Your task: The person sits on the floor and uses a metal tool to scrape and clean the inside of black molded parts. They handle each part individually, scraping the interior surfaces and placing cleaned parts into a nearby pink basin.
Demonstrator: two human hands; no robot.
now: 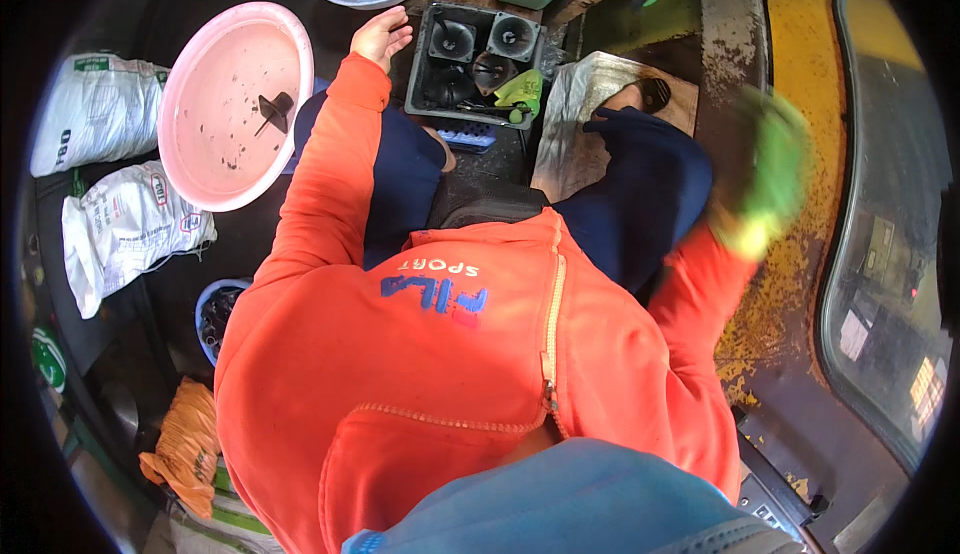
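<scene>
Worn yellow metal panelling (785, 299) flanks the cramped spot where I'm standing. The bare left hand (383, 38), fingers loosely extended, is much the nearer to the dark grey tray (455, 114) just to its right: nearly square, holding black funnel-like pieces (513, 36). The green-gloved right hand (768, 169) is well apart, blurred; I can't tell its grip.
</scene>
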